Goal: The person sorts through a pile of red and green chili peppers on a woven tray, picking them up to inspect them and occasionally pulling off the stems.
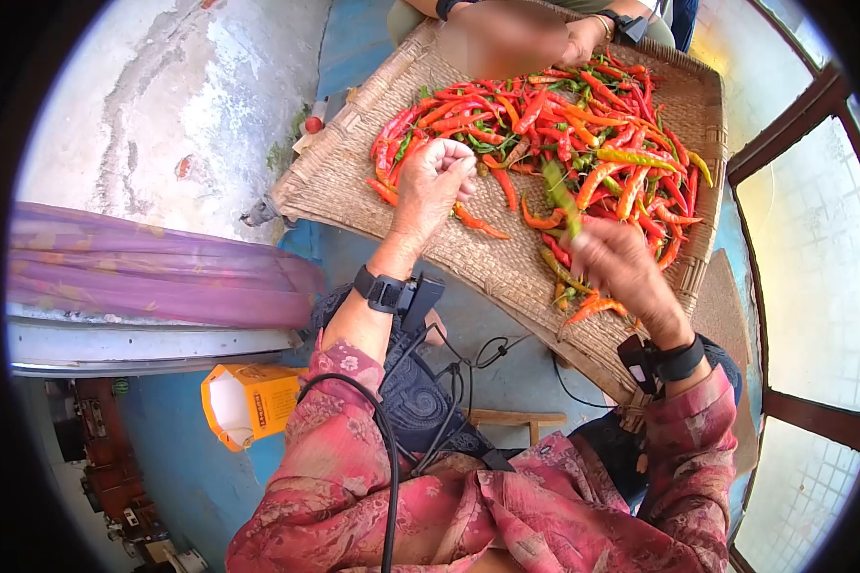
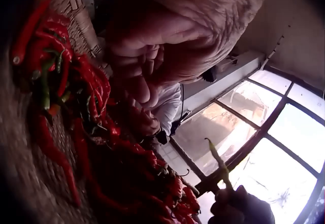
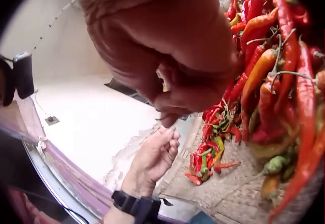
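My right hand (image 1: pixel 626 272) pinches a yellow-green pepper (image 1: pixel 561 196) by one end, above the right part of the pepper heap; the pepper is blurred in the head view. In the left wrist view the same pepper (image 2: pixel 219 163) points up from the right hand (image 2: pixel 241 206). My left hand (image 1: pixel 432 186) is over the left part of the woven tray (image 1: pixel 339 177), its fingers curled with nothing visible between them. Red, orange and green peppers (image 1: pixel 535 110) lie heaped in the tray. In the right wrist view the left hand (image 3: pixel 152 158) is beyond the right hand (image 3: pixel 167 46).
Another person's hands (image 1: pixel 583 40) are at the tray's far edge, partly blurred. An orange box (image 1: pixel 275 396) stands on the blue floor at lower left. Black cables (image 1: pixel 463 368) hang below the tray. A purple cloth (image 1: pixel 153 267) is at left and a framed window (image 1: pixel 812 220) at right.
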`<state>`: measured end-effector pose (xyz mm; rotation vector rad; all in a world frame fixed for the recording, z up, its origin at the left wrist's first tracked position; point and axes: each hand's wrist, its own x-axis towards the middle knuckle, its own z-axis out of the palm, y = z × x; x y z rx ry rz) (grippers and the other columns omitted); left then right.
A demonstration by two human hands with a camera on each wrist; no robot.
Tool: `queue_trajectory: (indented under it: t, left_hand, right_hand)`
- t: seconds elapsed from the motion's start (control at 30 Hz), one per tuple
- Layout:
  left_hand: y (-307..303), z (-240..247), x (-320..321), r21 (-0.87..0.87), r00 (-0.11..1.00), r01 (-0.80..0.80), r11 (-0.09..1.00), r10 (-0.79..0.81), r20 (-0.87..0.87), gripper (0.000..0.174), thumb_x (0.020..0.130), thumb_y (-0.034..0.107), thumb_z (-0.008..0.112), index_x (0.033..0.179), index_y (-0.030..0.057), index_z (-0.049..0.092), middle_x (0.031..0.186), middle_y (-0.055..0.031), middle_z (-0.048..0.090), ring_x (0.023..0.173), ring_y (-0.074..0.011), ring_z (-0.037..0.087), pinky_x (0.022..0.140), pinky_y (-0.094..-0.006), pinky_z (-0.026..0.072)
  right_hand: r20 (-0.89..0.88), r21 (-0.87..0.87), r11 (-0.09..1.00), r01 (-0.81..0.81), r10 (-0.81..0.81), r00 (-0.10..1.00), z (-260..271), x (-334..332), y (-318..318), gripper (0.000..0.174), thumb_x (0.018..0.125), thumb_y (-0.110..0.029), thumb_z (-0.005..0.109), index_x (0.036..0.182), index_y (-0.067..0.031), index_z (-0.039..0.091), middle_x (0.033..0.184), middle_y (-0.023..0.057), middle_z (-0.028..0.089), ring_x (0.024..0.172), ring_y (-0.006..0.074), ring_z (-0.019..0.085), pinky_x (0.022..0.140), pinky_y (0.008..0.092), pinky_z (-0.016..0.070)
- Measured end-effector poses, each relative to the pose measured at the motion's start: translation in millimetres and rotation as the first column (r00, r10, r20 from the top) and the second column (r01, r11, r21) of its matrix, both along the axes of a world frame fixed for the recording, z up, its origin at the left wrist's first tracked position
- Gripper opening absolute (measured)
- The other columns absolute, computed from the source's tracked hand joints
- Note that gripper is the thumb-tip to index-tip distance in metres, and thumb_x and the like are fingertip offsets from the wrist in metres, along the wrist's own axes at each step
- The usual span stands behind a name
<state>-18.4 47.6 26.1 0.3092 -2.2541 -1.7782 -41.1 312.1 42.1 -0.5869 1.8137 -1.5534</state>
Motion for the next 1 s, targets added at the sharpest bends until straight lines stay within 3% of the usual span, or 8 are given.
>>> queue_trajectory:
  t: [0.03,0.1,0.2,0.33,0.67,0.73,0.77,1.0]
  left_hand:
    - [-4,-1,2,-0.002,1.0,0.0,1.0,0.0,-0.002,0.009,0.085,0.011,0.061,0.091,0.0055,0.059,0.075,-0.0049,0.063,0.062,-0.0151,0.061,0.054,-0.0266,0.0512]
    - [-11,-13,6,-0.792,0.981,0.061,0.607,-0.183,-0.064,0.013,0.079,0.01,0.063,0.092,0.0095,0.06,0.076,-0.007,0.061,0.068,-0.0269,0.061,0.059,-0.0362,0.0509]
    - [-13,-52,21,-0.926,0.947,0.152,0.345,-0.318,0.037,0.015,0.074,0.01,0.061,0.089,0.0135,0.061,0.087,-0.0073,0.054,0.086,-0.0297,0.053,0.069,-0.0435,0.0447]
    - [-1,-63,23,-0.947,0.945,0.128,0.293,-0.325,0.027,0.007,0.077,0.012,0.057,0.081,0.0091,0.061,0.085,-0.0105,0.051,0.085,-0.0298,0.052,0.062,-0.0422,0.0437]
    - [40,-13,21,-0.486,0.959,0.243,0.84,-0.283,-0.009,0.017,0.08,0.015,0.066,0.087,0.0018,0.057,0.076,-0.0084,0.056,0.068,-0.0202,0.057,0.063,-0.0324,0.0477]
    - [50,-16,25,0.302,0.873,0.402,0.865,-0.461,0.157,0.015,0.086,0.014,0.063,0.09,0.0027,0.055,0.078,-0.0017,0.057,0.068,-0.0084,0.057,0.063,-0.0248,0.0488]
    - [53,-16,27,0.395,0.831,0.468,0.791,-0.546,0.108,0.013,0.088,0.016,0.062,0.091,0.0051,0.055,0.079,0.0009,0.057,0.069,-0.0064,0.056,0.064,-0.0228,0.0494]
    - [31,-23,15,0.183,0.816,0.527,0.83,-0.554,0.162,0.028,0.088,0.025,0.063,0.106,0.0049,0.056,0.092,0.0006,0.059,0.081,-0.0058,0.054,0.068,-0.0223,0.0463]
  right_hand:
    - [0.13,-0.18,0.971,0.156,-0.134,0.982,1,-3,-2,0.032,0.095,-0.034,0.047,0.101,-0.0041,0.058,0.072,0.0004,0.059,0.055,0.003,0.045,0.047,0.0172,0.0367]
    - [0.299,-0.336,0.871,0.358,-0.262,0.918,-3,-10,-1,0.04,0.096,-0.037,0.046,0.112,-0.0014,0.053,0.082,0.0059,0.065,0.055,0.0038,0.046,0.046,0.0171,0.0381]
    - [0.088,-0.174,0.966,0.194,-0.18,0.98,-17,-5,-1,0.041,0.095,-0.036,0.048,0.114,-0.0003,0.053,0.083,0.0049,0.065,0.058,0.0054,0.05,0.051,0.0201,0.042]
    - [-0.009,0.024,0.989,-0.147,0.148,0.989,-18,12,-3,0.037,0.094,-0.03,0.052,0.114,0.0013,0.055,0.08,0.0033,0.062,0.066,0.0089,0.057,0.058,0.0229,0.0467]
    - [-0.359,0.035,0.999,-0.04,0.05,0.932,-27,22,-9,0.03,0.09,-0.022,0.058,0.108,0.0024,0.058,0.084,0.0127,0.065,0.075,0.0196,0.063,0.066,0.0329,0.0503]
    - [-0.377,0.064,0.998,0.03,-0.003,0.926,-21,25,-15,0.032,0.089,-0.022,0.06,0.111,0.0006,0.057,0.09,0.0155,0.064,0.08,0.0235,0.063,0.069,0.035,0.0502]
    - [-0.429,0.037,0.999,0.033,-0.014,0.903,-14,27,-16,0.028,0.088,-0.022,0.06,0.106,-0.0006,0.058,0.081,0.0151,0.063,0.072,0.0245,0.062,0.064,0.036,0.0493]
    - [-0.397,0.078,0.997,-0.026,0.055,0.916,-33,19,-13,0.021,0.09,-0.019,0.058,0.083,0.0006,0.057,0.059,0.0076,0.048,0.054,0.015,0.048,0.051,0.0336,0.0411]
